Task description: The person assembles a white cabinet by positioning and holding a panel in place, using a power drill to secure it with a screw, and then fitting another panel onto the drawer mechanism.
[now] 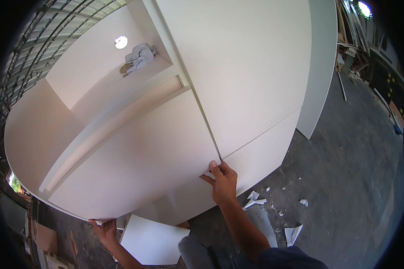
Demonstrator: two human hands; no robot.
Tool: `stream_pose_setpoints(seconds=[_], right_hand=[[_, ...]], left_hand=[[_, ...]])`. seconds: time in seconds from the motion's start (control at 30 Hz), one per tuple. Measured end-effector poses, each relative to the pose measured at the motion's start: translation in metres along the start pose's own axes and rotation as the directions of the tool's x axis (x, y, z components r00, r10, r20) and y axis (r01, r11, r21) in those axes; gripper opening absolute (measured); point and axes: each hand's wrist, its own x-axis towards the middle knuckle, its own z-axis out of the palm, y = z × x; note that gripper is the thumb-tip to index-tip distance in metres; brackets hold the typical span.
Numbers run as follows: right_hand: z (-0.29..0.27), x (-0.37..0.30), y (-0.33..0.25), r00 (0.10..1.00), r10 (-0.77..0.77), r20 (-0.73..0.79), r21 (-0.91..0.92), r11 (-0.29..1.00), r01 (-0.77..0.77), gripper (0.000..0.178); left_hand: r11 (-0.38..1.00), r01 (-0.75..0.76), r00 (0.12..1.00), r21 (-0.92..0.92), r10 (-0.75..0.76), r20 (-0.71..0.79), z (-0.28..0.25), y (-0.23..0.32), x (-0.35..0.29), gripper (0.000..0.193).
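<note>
A wide white front panel (143, 148) covers the lower part of a white cabinet (256, 58). My right hand (223, 181) pinches its lower right corner, thumb on the face and fingers behind the edge, close to the narrow gap beside the neighbouring door. At the lower left corner, my left hand (105, 231) grips the bottom edge; part of its fingers is hidden behind the panel. Above the panel's top edge runs a slot, and over that an open compartment holds a crumpled grey cloth (141, 54).
A loose white board (155, 242) lies low between my arms, near my knees. Torn white scraps (293, 234) litter the dark floor (341, 179) on the right. A grey-white panel (321, 85) juts from the cabinet's right side. Scrap wood (350, 49) is piled far right.
</note>
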Motion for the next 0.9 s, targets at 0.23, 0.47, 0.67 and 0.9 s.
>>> stream_pose_setpoints(seconds=[0.23,0.47,0.67,0.9], right_hand=[[-0.007,0.002,-0.004,0.999,-0.045,-0.006,-0.073,0.996,0.044,0.026],[-0.009,0.008,0.001,0.997,-0.060,-0.037,0.011,0.998,0.061,0.021],[-0.004,0.006,0.003,0.997,-0.035,-0.070,0.059,0.998,0.039,0.021],[-0.013,0.011,0.006,0.998,-0.034,-0.052,0.068,0.997,0.037,0.022]], left_hand=[[1.000,0.009,1.000,0.010,-0.009,-0.008,0.001,-0.003,-0.006,0.093],[0.992,0.062,0.998,-0.112,-0.058,0.039,0.003,0.000,-0.002,0.083],[0.998,-0.027,1.000,-0.053,0.027,-0.005,-0.004,0.007,0.007,0.079],[0.995,-0.059,0.998,-0.081,0.059,-0.001,-0.008,0.004,0.018,0.073]])
